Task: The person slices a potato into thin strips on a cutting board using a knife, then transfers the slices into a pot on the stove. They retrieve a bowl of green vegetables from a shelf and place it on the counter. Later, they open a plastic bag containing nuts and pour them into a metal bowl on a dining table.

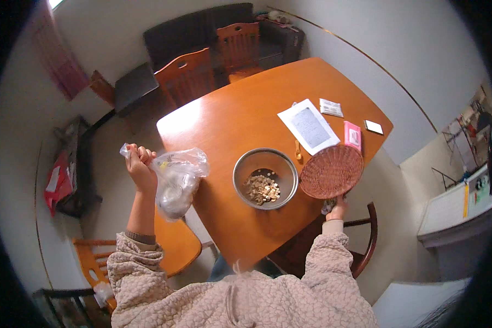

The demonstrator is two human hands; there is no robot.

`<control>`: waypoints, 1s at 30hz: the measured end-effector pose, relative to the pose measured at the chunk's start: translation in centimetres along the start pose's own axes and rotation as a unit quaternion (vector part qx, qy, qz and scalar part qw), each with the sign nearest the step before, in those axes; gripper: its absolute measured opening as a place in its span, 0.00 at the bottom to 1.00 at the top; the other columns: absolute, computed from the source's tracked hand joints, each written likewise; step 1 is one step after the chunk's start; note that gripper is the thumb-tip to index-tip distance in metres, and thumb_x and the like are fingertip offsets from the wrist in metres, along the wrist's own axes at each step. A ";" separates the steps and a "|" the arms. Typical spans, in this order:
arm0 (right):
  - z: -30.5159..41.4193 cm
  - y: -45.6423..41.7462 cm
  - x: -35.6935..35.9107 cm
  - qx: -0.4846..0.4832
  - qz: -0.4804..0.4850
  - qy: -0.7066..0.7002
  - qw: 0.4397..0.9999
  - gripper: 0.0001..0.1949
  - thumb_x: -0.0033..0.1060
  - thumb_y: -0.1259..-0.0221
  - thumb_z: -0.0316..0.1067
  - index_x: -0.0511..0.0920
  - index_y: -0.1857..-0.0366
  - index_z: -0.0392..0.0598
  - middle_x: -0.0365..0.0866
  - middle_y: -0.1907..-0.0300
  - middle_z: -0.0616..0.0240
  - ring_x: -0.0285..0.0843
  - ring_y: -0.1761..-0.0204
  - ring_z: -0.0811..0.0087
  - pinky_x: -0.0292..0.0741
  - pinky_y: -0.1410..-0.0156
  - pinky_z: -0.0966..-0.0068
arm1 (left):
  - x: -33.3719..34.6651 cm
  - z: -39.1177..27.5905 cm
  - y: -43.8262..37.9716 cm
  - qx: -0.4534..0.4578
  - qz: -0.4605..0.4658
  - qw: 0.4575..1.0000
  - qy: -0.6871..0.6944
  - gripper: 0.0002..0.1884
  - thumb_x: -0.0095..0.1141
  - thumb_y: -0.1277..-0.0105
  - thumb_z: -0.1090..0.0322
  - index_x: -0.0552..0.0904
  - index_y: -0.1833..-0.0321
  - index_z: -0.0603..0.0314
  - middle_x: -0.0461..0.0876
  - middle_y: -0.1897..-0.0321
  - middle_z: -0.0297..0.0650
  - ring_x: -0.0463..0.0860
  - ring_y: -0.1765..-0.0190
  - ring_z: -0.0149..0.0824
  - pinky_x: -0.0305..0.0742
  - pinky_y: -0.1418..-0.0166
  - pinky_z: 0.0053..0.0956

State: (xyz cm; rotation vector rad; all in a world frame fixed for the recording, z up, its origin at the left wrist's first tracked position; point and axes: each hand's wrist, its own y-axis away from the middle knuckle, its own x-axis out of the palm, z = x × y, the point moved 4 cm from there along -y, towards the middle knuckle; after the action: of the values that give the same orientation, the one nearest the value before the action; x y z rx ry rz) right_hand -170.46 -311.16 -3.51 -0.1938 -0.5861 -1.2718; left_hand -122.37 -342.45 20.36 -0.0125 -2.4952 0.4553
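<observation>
My left hand [139, 162] is closed around the gathered neck of a clear plastic bag [176, 180], which hangs by the table's left edge with a rounded, pale bulk inside. My right hand [337, 210] is at the near rim of a reddish-brown woven basket [332, 170]. A small, crinkled dark packet [329, 206] shows beside those fingers; whether they grip it or the basket cannot be made out. Between my hands stands a round metal bowl [238, 180]. Small tan and pale flat pieces [263, 188] lie at its bottom.
On the wooden table [246, 119] lie a printed sheet [309, 126], a yellow measuring spoon [298, 151], a white packet [331, 108], a pink packet [352, 136] and a small white-faced object [373, 127]. Wooden chairs [188, 76] stand beyond; another chair [176, 242] is at left.
</observation>
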 end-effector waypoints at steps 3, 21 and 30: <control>-3.0 -0.4 -1.6 0.101 -0.004 -0.026 0.994 0.16 0.59 0.40 0.39 0.71 0.50 0.45 0.75 0.59 0.68 0.73 0.62 0.70 0.73 0.60 0.71 | -0.3 -2.9 2.1 0.015 0.015 1.000 -0.022 0.12 0.39 0.26 0.60 0.69 0.69 0.51 0.57 0.86 0.28 0.57 0.80 0.23 0.65 0.67 0.25; 0.1 12.1 -1.8 0.023 0.240 0.449 0.860 0.09 0.66 0.51 0.29 0.79 0.66 0.40 0.76 0.74 0.69 0.73 0.72 0.76 0.74 0.63 0.77 | 4.8 -9.0 18.7 -0.085 -0.040 0.996 -0.012 0.14 0.37 0.26 0.54 0.69 0.69 0.48 0.55 0.87 0.27 0.55 0.81 0.23 0.63 0.69 0.24; 5.0 30.8 10.0 -0.327 0.653 0.363 0.579 0.23 0.71 0.65 0.31 0.79 0.57 0.55 0.73 0.44 0.58 0.74 0.61 0.63 0.75 0.56 0.71 | 7.0 -5.7 21.4 -0.177 -0.113 0.967 0.143 0.14 0.36 0.25 0.55 0.65 0.69 0.50 0.53 0.85 0.28 0.55 0.77 0.26 0.62 0.62 0.30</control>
State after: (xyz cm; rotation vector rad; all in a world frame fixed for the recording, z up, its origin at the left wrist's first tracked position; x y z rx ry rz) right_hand -141.44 -308.01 11.30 -0.5484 0.7679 0.0787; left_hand -126.88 -319.68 21.67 0.0598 -2.2254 -0.0854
